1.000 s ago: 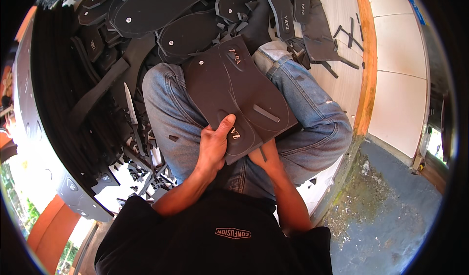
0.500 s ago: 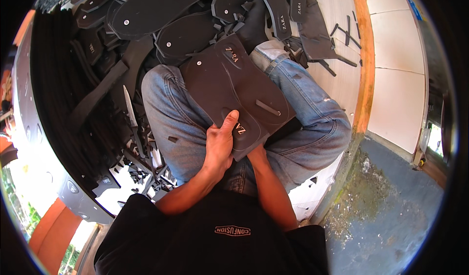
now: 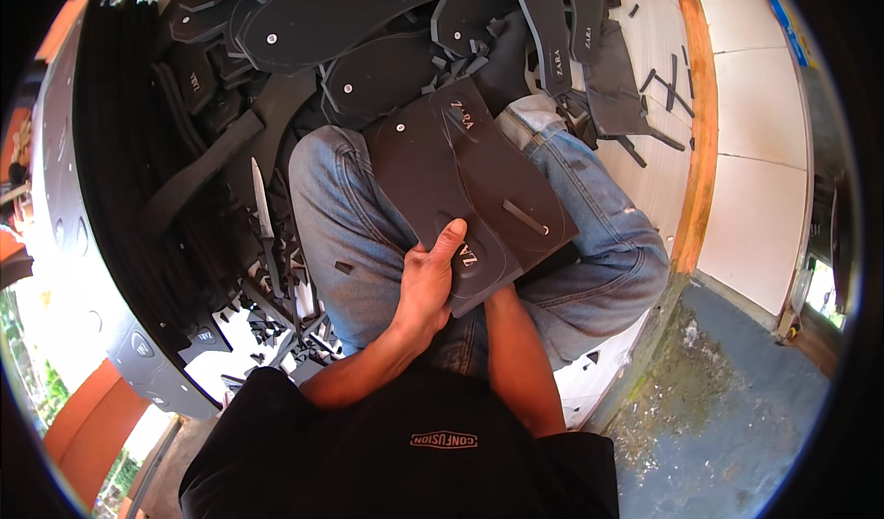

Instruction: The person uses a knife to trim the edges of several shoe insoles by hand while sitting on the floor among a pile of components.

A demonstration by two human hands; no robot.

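Apparent steadying step: the left hand (image 3: 429,284) gripped a flat, dark-brown, foam-like sheet (image 3: 433,183) above blue denim trousers (image 3: 336,215); the right hand (image 3: 502,300) lay partly beneath, grasp indeterminable. The next move seemingly required firm support.

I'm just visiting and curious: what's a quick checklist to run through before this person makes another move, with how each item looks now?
1. Left hand secure on the dark sheet: ok, thumb pressed on top.
2. Right hand gripping firmly: cannot tell, mostly hidden beneath the sheet.
3. Sheet supported: ok, it lies across the lap.
4. Sheet's top free of loose bits: not ok, a short dark strip lies on it.
5. Knife blade covered: not ok, it lies bare beside the left leg.
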